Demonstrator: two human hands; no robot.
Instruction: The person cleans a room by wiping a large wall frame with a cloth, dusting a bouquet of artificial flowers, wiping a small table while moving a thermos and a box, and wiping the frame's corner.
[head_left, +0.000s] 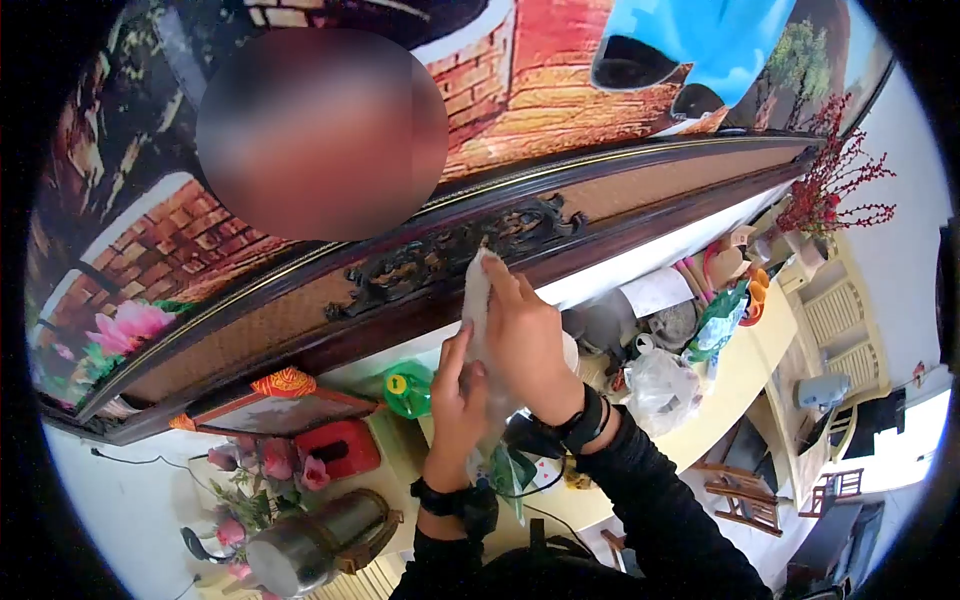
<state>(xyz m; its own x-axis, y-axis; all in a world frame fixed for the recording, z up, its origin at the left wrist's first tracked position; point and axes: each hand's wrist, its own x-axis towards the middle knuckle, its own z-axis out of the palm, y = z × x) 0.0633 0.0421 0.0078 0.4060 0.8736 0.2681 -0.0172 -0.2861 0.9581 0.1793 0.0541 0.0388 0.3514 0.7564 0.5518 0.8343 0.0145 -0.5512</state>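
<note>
A whitish cloth (pixel 477 305) stands upright between my hands, its top corner touching the dark carved ornament (pixel 440 262) on a large picture frame (pixel 640 190). My right hand (pixel 528 345) grips the upper part of the cloth from the right side, fingertips close to the carving. Lower down, my left hand (pixel 458 405) pinches the cloth from the left. Part of the cloth hangs below and is partly hidden by my hands. Each wrist wears a dark band.
Below the frame, a cream-colored cabinet top (pixel 745 375) bears a clear plastic bag (pixel 662 390), a green bottle (pixel 408 388) and papers. A metal canister (pixel 315 545) and pink flowers (pixel 278 458) stand at lower left. Red-berried branches (pixel 830 185) rise at right, with wooden chairs (pixel 745 497) beyond.
</note>
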